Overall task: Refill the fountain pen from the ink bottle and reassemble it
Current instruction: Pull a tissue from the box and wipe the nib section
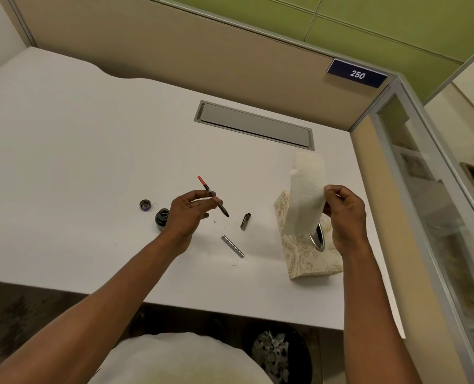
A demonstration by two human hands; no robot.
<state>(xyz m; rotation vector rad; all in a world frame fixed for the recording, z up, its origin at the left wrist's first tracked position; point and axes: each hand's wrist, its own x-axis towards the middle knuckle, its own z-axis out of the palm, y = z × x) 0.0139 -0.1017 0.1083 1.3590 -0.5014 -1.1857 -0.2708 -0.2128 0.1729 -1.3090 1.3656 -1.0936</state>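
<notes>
My left hand [187, 214] pinches the pen's inner section [212, 195], a thin dark part with a red converter end pointing up and away and the nib pointing down to the right. Just left of that hand the open ink bottle [161, 216] stands on the white desk [77, 162], and its cap [145, 204] lies farther left. The silver barrel [232, 246] lies on the desk below the nib, the dark pen cap [245, 221] to its upper right. My right hand [344, 214] grips a white tissue [305, 192] rising from the tissue box [305, 250].
A grey cable hatch [254, 125] is set into the desk farther back. Beige partition walls close the back and right side, with a sign reading 250 [357, 74]. A black waste bin [277, 353] with crumpled paper stands under the desk's near edge.
</notes>
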